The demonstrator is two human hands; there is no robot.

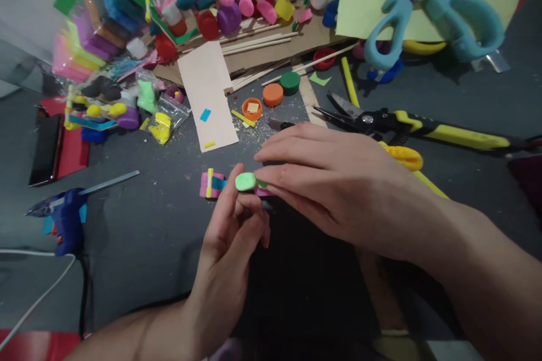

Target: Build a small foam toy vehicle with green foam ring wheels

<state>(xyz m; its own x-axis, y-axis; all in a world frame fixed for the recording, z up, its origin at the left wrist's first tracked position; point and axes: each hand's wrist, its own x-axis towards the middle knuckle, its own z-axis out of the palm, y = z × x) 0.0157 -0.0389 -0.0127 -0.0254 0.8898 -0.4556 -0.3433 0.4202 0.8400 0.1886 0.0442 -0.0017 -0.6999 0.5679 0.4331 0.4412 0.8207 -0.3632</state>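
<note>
A dark grey work surface (139,237) carries craft clutter. A blue glue gun (65,220) lies at nine o'clock, yellow-handled pliers (423,127) at two o'clock, teal scissors (432,17) at one o'clock, a cardboard strip (207,96) near twelve.

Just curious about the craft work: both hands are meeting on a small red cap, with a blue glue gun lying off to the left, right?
Not quite: the head view shows the cap is light green, not red. Both the left hand and right hand do meet on it, and the blue glue gun lies left.
</note>
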